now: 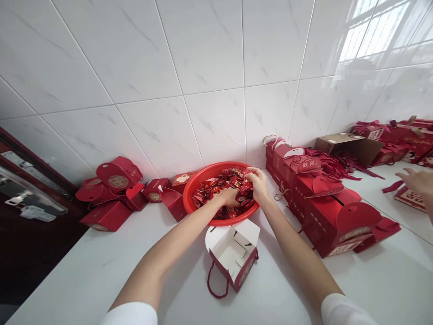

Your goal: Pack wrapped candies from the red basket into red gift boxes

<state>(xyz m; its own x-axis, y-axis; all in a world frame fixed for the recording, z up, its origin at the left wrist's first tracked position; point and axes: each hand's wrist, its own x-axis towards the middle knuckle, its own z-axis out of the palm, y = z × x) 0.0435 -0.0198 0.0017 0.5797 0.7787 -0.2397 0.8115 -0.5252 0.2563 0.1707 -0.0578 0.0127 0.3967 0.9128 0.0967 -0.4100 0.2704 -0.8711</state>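
Note:
A red plastic basket (219, 167) full of red-wrapped candies (211, 183) stands against the tiled wall. My left hand (230, 197) reaches down into the candies; its fingertips are hidden among them. At the basket's right rim, my right hand (259, 184) is closed on a red-wrapped candy (248, 176) between thumb and fingers. Just in front of the basket, between my forearms, an open red gift box (233, 257) shows its white inside, with no candy visible in it. A dark red cord handle (218, 295) hangs from its near left side.
Several red gift boxes (118, 180) are piled on the left, and a row of them (314, 203) runs along the right. Beyond that lie red ribbons (333, 164) and a cardboard box (352, 144). Another person's hand (417, 183) is at the right edge, near a box (411, 197).

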